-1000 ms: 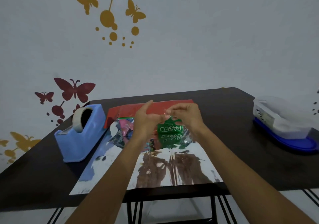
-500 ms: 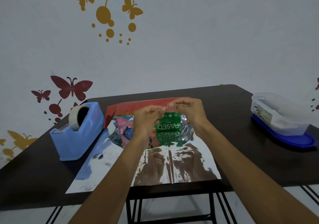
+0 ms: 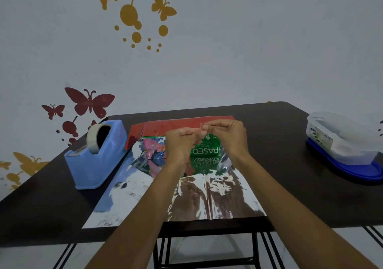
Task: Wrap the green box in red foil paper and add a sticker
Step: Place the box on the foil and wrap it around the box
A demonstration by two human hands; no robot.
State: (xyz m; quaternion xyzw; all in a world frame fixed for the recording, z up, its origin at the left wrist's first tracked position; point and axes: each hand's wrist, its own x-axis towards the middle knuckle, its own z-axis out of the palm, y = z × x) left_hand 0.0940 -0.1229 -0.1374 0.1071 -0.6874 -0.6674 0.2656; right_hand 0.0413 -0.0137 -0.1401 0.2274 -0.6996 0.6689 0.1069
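Green box (image 3: 205,151): stood on foil sheet (image 3: 207,196), silver face up, red face shown at far fold, mid table (image 3: 279,165).
Left hand (image 3: 179,142), right hand (image 3: 230,136): fingers curled, tips met above box, small clear piece (image 3: 202,126) pinched between both. Judged tape, unconfirmed.
Handling: piece to be held taut, sticky side untouched; foil to be drawn snug before fixing.
Tape dispenser (image 3: 97,154) at left; lidded tub (image 3: 339,144) at right.

One wide-angle camera, worn on the head, looked forward and down from the near edge of the table (image 3: 279,144), close above it. It faced the wall (image 3: 248,51) behind, which filled the upper half.
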